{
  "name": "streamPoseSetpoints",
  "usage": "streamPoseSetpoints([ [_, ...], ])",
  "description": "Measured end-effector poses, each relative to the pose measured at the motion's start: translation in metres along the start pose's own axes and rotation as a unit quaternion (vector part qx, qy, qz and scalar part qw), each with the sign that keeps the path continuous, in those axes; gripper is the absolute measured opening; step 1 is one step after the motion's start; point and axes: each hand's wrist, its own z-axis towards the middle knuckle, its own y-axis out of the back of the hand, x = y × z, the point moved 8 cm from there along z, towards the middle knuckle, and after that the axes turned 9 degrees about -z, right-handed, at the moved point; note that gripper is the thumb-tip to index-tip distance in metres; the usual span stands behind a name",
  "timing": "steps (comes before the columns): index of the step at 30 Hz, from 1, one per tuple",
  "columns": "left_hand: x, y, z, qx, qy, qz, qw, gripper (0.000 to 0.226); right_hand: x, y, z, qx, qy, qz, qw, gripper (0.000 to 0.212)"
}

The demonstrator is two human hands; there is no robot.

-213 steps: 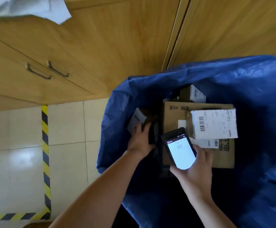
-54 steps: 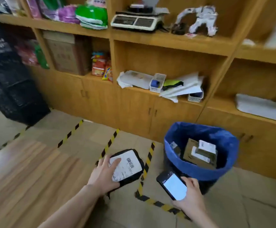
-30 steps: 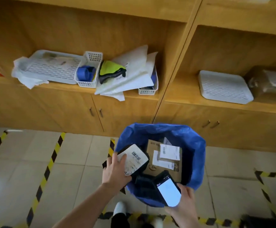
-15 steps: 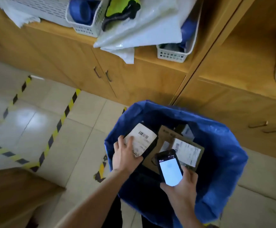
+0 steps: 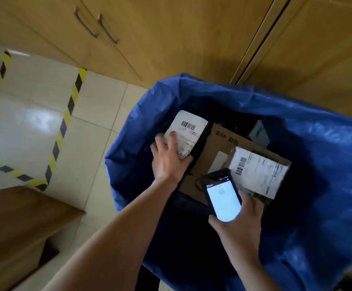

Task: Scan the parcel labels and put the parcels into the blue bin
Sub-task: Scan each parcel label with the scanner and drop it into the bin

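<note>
wooden cabinets [image 5: 171, 28] with metal handles [image 5: 96, 26] line the back; pale glossy floor tiles [image 5: 30, 127] carry yellow-black tape [image 5: 63, 124]; a wooden bench [image 5: 13, 223] sits lower left.

The white label [image 5: 186, 133] on the black parcel [image 5: 199, 147] carries a barcode near its top edge with rows of small print below, all too blurred to read. The second label [image 5: 259, 173], lying on the cardboard box [image 5: 217, 152], shows a barcode at its left end and fine print that is just as illegible. Dark characters printed along the box's far edge may be a number, perhaps 45 upside down, though that is uncertain, and the phone [image 5: 223, 198] shows a bright white screen with a red mark in its upper left corner and faint grey text, unreadable.
</note>
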Motion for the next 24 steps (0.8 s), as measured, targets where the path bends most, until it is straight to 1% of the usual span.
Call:
streamPoseSetpoints([
  [4, -0.003, -0.016, 0.015, 0.01, 0.005, 0.021, 1.0, 0.082, 0.003, -0.008, 0.011, -0.009, 0.035, -0.018, 0.999, 0.088],
  [8, -0.006, -0.028, 0.019, 0.052, 0.009, 0.059, 0.997, 0.09, 0.011, -0.008, 0.015, -0.017, 0.064, -0.04, 0.997, 0.087],
  [12, -0.004, -0.035, 0.019, 0.097, 0.003, 0.053, 0.994, 0.086, 0.011, -0.006, 0.017, -0.019, 0.058, -0.04, 0.997, 0.088],
  [18, 0.006, -0.034, 0.023, 0.143, -0.004, 0.084, 0.986, 0.097, 0.011, -0.004, 0.018, -0.014, 0.064, -0.058, 0.996, 0.089],
  [21, 0.004, -0.033, 0.023, 0.164, -0.027, 0.121, 0.979, 0.099, 0.011, -0.004, 0.016, -0.012, 0.063, -0.062, 0.996, 0.088],
  [24, 0.0, -0.026, 0.017, 0.169, -0.051, 0.113, 0.978, 0.093, 0.011, -0.002, 0.011, -0.016, 0.051, -0.066, 0.996, 0.086],
])
